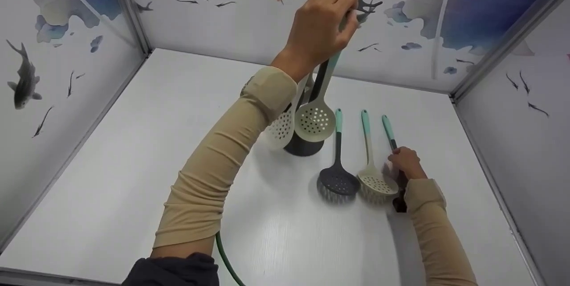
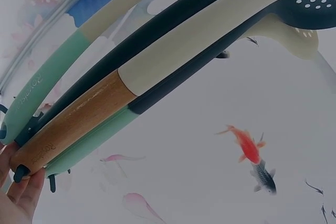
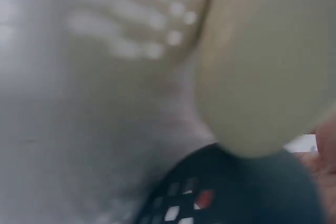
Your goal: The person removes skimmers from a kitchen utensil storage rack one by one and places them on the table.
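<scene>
My left hand [image 1: 325,23] is raised at the top of a utensil stand with dark hooks [image 1: 369,5] and a dark round base [image 1: 304,147]. In the left wrist view, its fingers pinch the end of a wooden handle [image 2: 79,119] on a cream utensil, by a dark peg. Mint-handled utensils hang beside it; a cream skimmer [image 1: 315,121] hangs below the hand. At the right, my right hand [image 1: 406,161] grips the dark shaft of a mint-handled utensil [image 1: 388,128]; its dark head is partly hidden by the sleeve. The right wrist view is blurred, showing a cream rounded shape [image 3: 262,77] above a dark perforated head [image 3: 236,182].
A dark skimmer [image 1: 339,181] and a cream skimmer with mint handle [image 1: 375,179] lie side by side on the white table [image 1: 147,152], left of my right hand. Printed panels [image 1: 213,23] wall the table at the back and sides. A green cable [image 1: 226,261] runs under the left forearm.
</scene>
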{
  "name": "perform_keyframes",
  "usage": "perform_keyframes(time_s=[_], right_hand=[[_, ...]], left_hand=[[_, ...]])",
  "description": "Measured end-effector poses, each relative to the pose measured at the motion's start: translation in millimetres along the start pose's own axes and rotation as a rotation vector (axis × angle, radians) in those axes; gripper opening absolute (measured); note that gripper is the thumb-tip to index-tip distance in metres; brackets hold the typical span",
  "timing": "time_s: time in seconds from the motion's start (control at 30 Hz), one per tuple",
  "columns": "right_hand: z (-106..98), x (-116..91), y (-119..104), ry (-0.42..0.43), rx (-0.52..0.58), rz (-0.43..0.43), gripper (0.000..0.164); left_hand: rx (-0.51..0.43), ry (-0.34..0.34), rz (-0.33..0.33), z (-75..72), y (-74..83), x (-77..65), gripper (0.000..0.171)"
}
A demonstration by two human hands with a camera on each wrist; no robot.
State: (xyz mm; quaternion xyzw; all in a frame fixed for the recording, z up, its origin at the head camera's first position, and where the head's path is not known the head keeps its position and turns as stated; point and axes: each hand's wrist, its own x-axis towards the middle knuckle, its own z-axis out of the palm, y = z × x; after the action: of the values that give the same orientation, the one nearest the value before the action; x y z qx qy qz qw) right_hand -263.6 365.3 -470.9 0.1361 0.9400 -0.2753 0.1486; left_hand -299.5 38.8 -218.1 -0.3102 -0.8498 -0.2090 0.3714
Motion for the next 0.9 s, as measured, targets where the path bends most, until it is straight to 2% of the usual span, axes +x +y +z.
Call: perform_keyframes(time_s=[0.17, 0.33, 0.47, 0.57, 0.73, 0.9], right_hand=[[-7.3, -4.7, -20.8, 0.034, 0.035, -0.016, 0.055], [-12.7, -10.0, -50.8, 0.1, 0.109, -0.116, 0.053], [-11.3, -19.2, -75.4, 0.186, 0.225, -0.246, 0.049], [-6.9, -28.8, -95.8, 0.214, 0.326, -0.36, 0.046], [3.1, -46.2, -129.7, 0.196, 0.449, -0.552, 0.042], [12.9, -59.9, -158.2, 0.148, 0.585, -0.678, 0.041]], left_hand=[[-0.011, -0.002, -0.006, -0.3, 0.4, -0.3, 0.034], [0.0, 0.004, -0.008, -2.3, -0.3, 0.2, 0.034], [-0.001, 0.003, -0.006, -2.1, -0.1, -0.7, 0.033], [-0.003, 0.002, -0.008, -2.0, 0.1, -1.4, 0.033], [-0.009, 0.0, -0.015, -1.7, 0.2, -1.8, 0.035], [-0.009, -0.004, -0.009, -2.1, 0.8, -1.4, 0.033]])
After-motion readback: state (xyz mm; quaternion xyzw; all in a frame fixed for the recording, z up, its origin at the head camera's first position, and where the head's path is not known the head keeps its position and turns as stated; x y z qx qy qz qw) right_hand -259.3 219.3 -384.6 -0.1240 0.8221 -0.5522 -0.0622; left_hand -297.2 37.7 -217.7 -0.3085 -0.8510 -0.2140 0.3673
